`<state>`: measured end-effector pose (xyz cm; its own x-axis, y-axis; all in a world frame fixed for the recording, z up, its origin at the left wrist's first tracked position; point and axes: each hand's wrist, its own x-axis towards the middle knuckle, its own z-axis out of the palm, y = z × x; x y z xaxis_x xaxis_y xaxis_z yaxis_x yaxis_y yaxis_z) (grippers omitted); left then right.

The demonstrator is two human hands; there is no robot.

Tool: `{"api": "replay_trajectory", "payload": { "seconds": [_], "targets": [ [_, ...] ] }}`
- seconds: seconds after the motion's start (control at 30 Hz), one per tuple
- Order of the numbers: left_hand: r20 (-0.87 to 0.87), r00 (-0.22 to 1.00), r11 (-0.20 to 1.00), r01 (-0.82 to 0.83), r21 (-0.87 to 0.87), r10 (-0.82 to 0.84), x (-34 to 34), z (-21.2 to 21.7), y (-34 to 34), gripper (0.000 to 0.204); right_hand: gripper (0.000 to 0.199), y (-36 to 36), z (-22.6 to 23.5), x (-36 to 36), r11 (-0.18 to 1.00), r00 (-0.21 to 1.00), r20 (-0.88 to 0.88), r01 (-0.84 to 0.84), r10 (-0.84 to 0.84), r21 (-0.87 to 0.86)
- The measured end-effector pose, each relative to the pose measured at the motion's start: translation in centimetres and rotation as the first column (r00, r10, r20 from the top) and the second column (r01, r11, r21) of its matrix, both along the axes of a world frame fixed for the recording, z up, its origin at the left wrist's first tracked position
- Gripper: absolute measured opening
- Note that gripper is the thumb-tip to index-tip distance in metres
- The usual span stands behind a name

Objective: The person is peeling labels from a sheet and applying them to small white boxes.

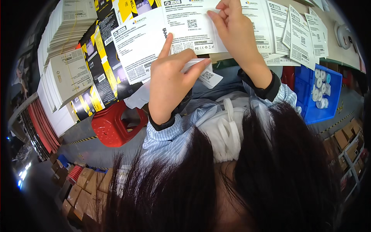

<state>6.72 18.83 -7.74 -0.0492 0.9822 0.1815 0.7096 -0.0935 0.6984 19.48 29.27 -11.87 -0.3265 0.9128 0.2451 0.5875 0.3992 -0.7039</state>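
My left hand point(168, 83) pinches a white label strip point(210, 78) with a printed square code between thumb and fingers. Its index finger stretches out over the gap between two printed white sheets. One of these, the left sheet point(140, 46), lies tilted on the table. The other, the middle sheet point(179, 29), lies partly beside my right hand point(237, 33). That hand is closed, thumb and fingertips drawn together above the sheet's right edge; anything between them is too small to make out. Further printed sheets point(299, 38) overlap in a fanned row to the right.
Tall stacks of flat white pieces point(69, 73) stand at the left, next to black-and-yellow printed packaging point(101, 58). A red stool point(114, 125) is below the table. At the right, a blue crate point(303, 94) holds white rolls point(319, 83). Cardboard boxes point(83, 197) sit lower left.
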Motion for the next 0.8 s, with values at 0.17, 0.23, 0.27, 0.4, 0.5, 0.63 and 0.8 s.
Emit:
{"api": "replay_trajectory", "payload": {
  "seconds": [0.17,0.23,0.27,0.4,0.5,0.63,0.8],
  "targets": [
    [-0.052,0.999,0.999,0.008,0.044,-0.006,0.4,0.0,-0.7,0.022,0.027,1.8,1.9,6.5,0.973,0.935,-0.312,-0.208,0.167,-0.104],
    [-0.177,0.981,0.995,0.066,-0.069,-0.077,1.0,0.6,-0.7,0.019,0.024,4.7,2.5,12.2,0.998,0.928,-0.373,0.031,-0.008,0.054],
    [-0.157,0.983,0.995,0.087,-0.040,-0.093,1.6,0.6,-0.3,0.019,0.028,6.0,2.9,16.2,0.986,0.942,-0.312,0.152,-0.123,0.069],
    [-0.324,0.921,0.976,0.193,-0.104,-0.217,3.5,0.4,0.4,0.009,0.055,9.4,0.6,27.9,0.921,0.925,0.039,0.370,-0.377,0.125],
    [-0.161,0.963,0.974,0.202,-0.103,-0.217,4.8,0.7,0.7,0.013,0.062,12.0,-2.5,32.9,0.936,0.925,0.287,0.154,-0.249,0.318],
    [-0.369,0.929,0.997,0.053,0.052,-0.030,5.9,-1.6,1.5,0.010,0.067,11.1,-3.6,30.6,0.969,0.878,0.426,0.147,-0.219,0.197],
    [-0.455,0.890,1.000,0.015,-0.009,-0.017,8.9,-3.0,1.9,0.011,0.067,8.0,-3.4,25.6,0.960,0.895,0.393,0.114,-0.211,0.256]
  ]
}}
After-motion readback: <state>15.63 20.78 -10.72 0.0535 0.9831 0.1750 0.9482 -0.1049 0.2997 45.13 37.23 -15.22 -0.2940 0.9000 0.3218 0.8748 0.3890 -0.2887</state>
